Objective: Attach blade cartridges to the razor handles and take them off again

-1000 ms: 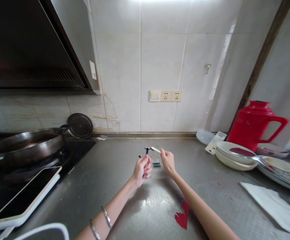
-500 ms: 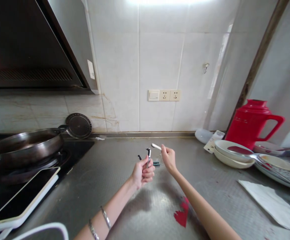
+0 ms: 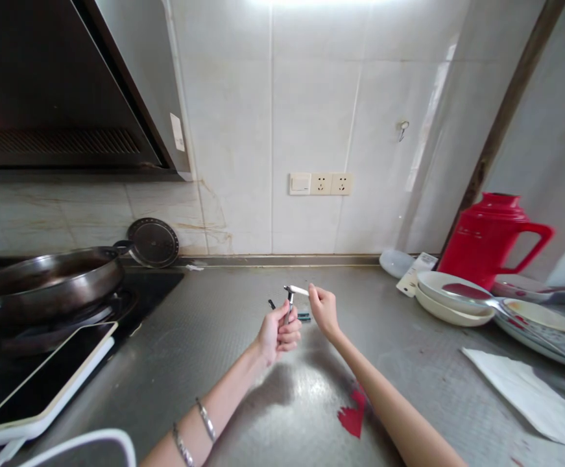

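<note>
Above the middle of the steel counter, my left hand (image 3: 281,334) is closed around a slim silver-and-black metal tool (image 3: 290,299), upright, with a small crosswise head at the top. My right hand (image 3: 324,310) pinches a short white stick (image 3: 298,290) between thumb and fingers. The stick points left, and its far end meets the head of the metal tool. I cannot make out what kind of tool or stick these are. Just behind my left hand lies a small teal-and-black piece (image 3: 304,317). A short black tip (image 3: 271,303) shows left of my left thumb.
A phone (image 3: 48,379) and a steel pan (image 3: 53,282) are on the black stove at left. Stacked bowls (image 3: 452,314), a red thermos jug (image 3: 486,240) and a white paper sheet (image 3: 525,395) are at right. A torn red patch (image 3: 353,418) marks the steel counter (image 3: 204,324).
My right hand has moved slightly left, bringing the white stick from beside the metal tool to its head. My left hand holds nearly still.
</note>
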### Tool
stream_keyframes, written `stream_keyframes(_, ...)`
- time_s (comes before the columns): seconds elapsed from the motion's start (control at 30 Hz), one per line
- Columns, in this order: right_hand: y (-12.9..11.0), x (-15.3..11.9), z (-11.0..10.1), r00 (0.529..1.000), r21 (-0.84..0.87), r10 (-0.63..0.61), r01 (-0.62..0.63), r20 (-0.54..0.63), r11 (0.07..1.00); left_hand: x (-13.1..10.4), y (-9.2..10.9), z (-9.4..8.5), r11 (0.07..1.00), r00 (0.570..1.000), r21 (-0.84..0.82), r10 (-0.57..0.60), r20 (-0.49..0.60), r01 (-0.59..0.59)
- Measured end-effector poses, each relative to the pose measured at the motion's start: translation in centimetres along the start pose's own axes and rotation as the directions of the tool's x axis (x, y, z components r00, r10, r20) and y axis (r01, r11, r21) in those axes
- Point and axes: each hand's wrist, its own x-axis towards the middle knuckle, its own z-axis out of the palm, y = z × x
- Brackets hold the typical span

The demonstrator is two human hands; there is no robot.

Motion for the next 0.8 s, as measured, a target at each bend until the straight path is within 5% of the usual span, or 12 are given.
stream_keyframes(0.2,1.5,1.5,-1.6,0.998,-0.125,-0.039,0.032,-0.052,0.992,0.4,1.2,-0.4,0.925,0.981,0.355,0.178,-0.079,-0.139)
stream_keyframes(0.4,-3.3,4.8,-4.8,0.97,-0.202,-0.221,0.198,-0.098,0.959,2.2,2.3,-0.2,0.527,0.838,0.832,0.524,-0.154,-0.176)
stream_keyframes(0.53,-7.6,6.1,-7.1,0.905,-0.38,-0.426,0.391,-0.009,0.838,3.1,2.9,0.2,0.376,0.732,0.908,0.669,-0.13,-0.182)
stream_keyframes(0.63,-10.2,6.1,-7.9,0.868,-0.454,-0.496,0.455,0.032,0.766,3.5,3.3,0.3,0.346,0.705,0.922,0.698,-0.127,-0.177)
stream_keyframes(0.8,-10.8,5.9,-7.8,0.871,-0.443,-0.486,0.466,0.077,0.766,4.0,4.1,0.3,0.319,0.652,0.926,0.75,-0.114,-0.205)
